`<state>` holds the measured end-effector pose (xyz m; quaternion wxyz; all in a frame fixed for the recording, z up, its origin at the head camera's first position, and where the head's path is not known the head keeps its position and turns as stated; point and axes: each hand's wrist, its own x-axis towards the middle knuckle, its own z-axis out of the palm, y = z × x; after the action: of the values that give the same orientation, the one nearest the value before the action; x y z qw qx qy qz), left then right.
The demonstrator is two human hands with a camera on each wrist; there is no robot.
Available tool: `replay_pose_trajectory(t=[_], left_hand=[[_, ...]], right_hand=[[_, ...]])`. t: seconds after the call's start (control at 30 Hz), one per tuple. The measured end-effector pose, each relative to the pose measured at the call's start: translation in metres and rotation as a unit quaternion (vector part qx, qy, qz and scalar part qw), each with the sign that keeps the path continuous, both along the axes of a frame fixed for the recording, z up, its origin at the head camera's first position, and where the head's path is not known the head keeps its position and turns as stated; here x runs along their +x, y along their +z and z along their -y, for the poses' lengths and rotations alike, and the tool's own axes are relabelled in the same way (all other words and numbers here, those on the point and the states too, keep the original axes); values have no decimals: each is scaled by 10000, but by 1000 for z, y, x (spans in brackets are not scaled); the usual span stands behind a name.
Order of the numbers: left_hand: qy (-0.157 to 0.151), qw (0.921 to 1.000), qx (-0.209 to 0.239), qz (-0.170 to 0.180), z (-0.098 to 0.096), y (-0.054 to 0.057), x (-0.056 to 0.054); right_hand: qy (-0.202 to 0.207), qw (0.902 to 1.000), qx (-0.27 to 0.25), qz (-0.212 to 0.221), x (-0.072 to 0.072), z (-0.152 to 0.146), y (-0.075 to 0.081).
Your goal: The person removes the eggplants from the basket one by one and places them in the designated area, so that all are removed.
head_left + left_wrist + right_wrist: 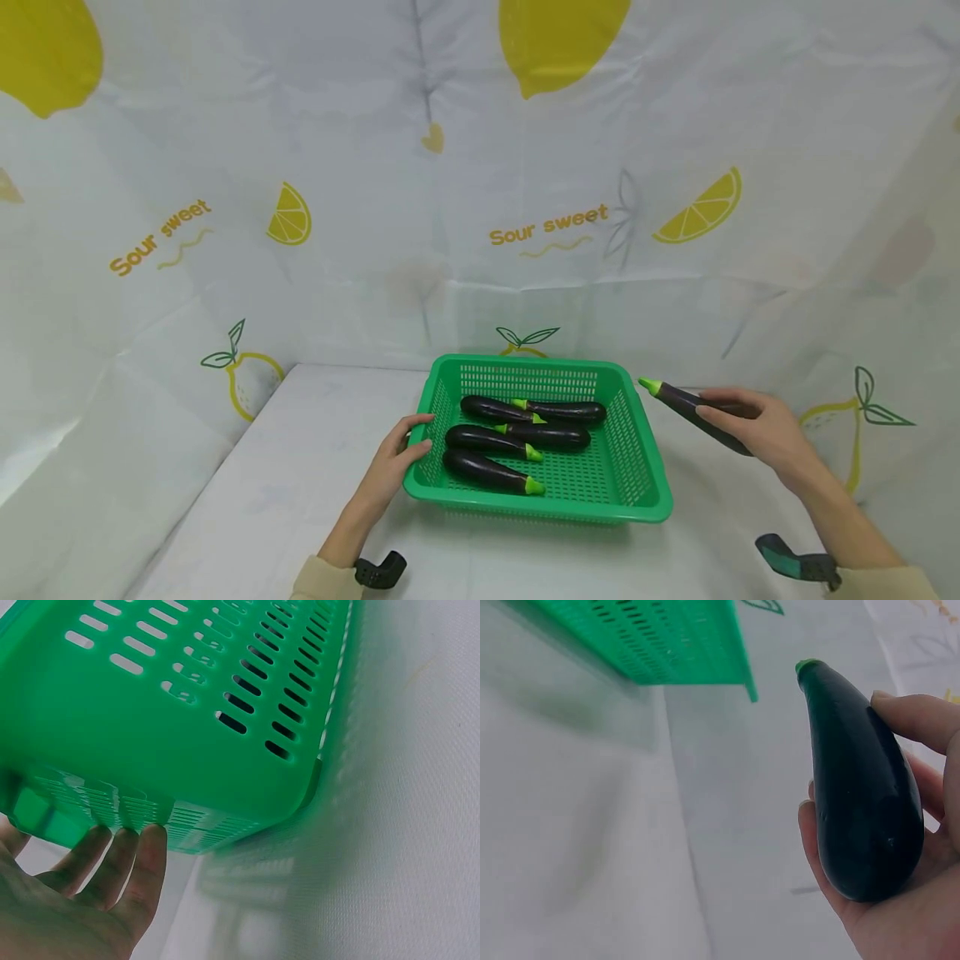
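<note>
A green plastic basket (537, 505) with slotted walls sits on the white table, holding several dark purple eggplants (487, 472) with bright green stems. At its left side my left hand (397, 450) grips the rim; the left wrist view shows its fingers (147, 862) against the outer wall. To the right of the basket, my right hand (765, 429) holds another eggplant (862, 795) above the table. Thumb and fingers wrap around its thick body, and its green stem end points toward the basket's right rim.
White table surface (285, 467) extends to both sides of the basket. Behind it hangs a white sheet (360, 250) printed with lemons and lettering. Each wrist wears a dark strapped device (381, 572).
</note>
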<state>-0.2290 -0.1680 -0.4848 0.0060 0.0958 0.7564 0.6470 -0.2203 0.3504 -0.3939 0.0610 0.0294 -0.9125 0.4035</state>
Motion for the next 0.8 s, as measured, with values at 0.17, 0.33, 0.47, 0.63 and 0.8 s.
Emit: replay_pose_trajectory(t=[0.17, 0.33, 0.47, 0.63, 0.8], left_hand=[[-7, 10000, 18, -44, 0, 0, 0], [-20, 10000, 21, -29, 1, 0, 0], [-12, 10000, 1, -15, 1, -1, 0], [9, 10000, -11, 14, 1, -2, -1], [22, 10000, -6, 9, 1, -2, -2]], right_hand=[[-107, 9999, -6, 103, -5, -7, -11], [-278, 9991, 122, 291, -12, -12, -26], [-357, 9983, 240, 384, -17, -14, -38], [-259, 9984, 354, 351, -23, -17, -52], [-181, 9975, 499, 462, -31, -19, -66]])
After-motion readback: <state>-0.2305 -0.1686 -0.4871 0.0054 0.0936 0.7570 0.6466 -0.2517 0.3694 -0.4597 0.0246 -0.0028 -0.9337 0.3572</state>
